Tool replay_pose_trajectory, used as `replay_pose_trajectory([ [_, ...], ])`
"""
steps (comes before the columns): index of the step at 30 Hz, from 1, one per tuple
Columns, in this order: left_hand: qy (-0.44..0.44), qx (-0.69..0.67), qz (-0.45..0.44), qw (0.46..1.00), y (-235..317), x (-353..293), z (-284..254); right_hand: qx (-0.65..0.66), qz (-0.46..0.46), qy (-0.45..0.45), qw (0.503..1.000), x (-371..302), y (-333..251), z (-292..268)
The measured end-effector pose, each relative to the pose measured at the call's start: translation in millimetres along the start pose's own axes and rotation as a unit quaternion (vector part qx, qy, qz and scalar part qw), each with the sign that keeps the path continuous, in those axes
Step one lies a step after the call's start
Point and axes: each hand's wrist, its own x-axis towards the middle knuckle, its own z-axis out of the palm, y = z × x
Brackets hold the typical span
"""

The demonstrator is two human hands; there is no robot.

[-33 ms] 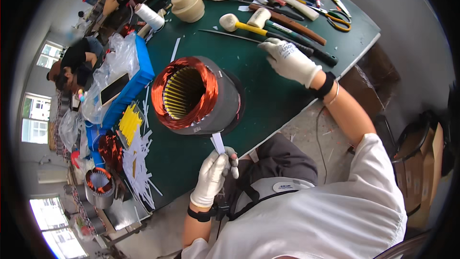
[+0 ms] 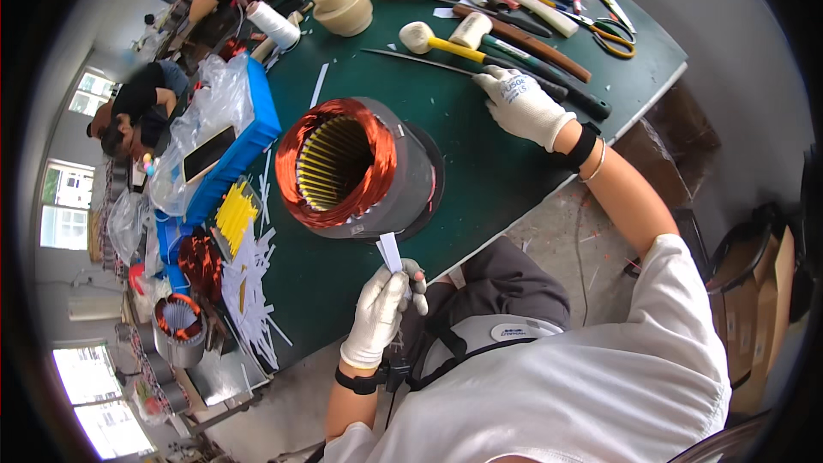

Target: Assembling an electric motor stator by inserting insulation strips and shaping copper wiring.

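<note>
1. The left hand point(image 2: 375, 319), in a white glove, was raised beside the near edge of the green counter point(image 2: 489, 189); its grip was closed on a white strip point(image 2: 390, 251), pinched between thumb and fingers and pointing to the far side
2. The right hand point(image 2: 525, 107), also gloved, lay farther off on the right part of the counter, its fingertips at the near end of a thin rod point(image 2: 411, 59); whether this grip was closed on the rod could not be told
3. The wound stator point(image 2: 377, 176), a dark cylinder with a copper-coloured winding round its opening and yellow slips inside, stood left of the right hand and just beyond the white strip
4. Beyond the right hand lay a yellow-and-black-handled mallet point(image 2: 454, 50), a green-and-black-handled mallet point(image 2: 531, 57) and a brown bar point(image 2: 549, 53)
5. At the far left stood a cream stepped block point(image 2: 343, 13) and a spool of white thread point(image 2: 274, 26)
6. To the left of the stator, yellow slips point(image 2: 235, 219) and a heap of white strips point(image 2: 250, 279) lay near a blue bin point(image 2: 259, 94)
</note>
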Motion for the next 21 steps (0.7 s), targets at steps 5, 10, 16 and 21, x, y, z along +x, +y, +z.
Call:
replay_pose_trajectory([
  [5, 0.017, 0.175, 0.099, 0.979, 7, -6, -5, -0.121, 0.001, -0.03, 0.992, 14, 16, 27],
  [10, -0.002, 0.292, 0.097, 0.951, 22, -12, -10, -0.085, 0.066, -0.11, 0.988, 10, 14, 23],
  [16, -0.045, 0.096, 0.136, 0.985, 38, 0, 8, 0.094, 0.107, -0.003, 0.99, -32, 19, -14],
  [21, -0.163, -0.072, -0.047, 0.983, 37, 9, 39, 0.671, 0.291, -0.116, 0.671, -88, -71, -94],
])
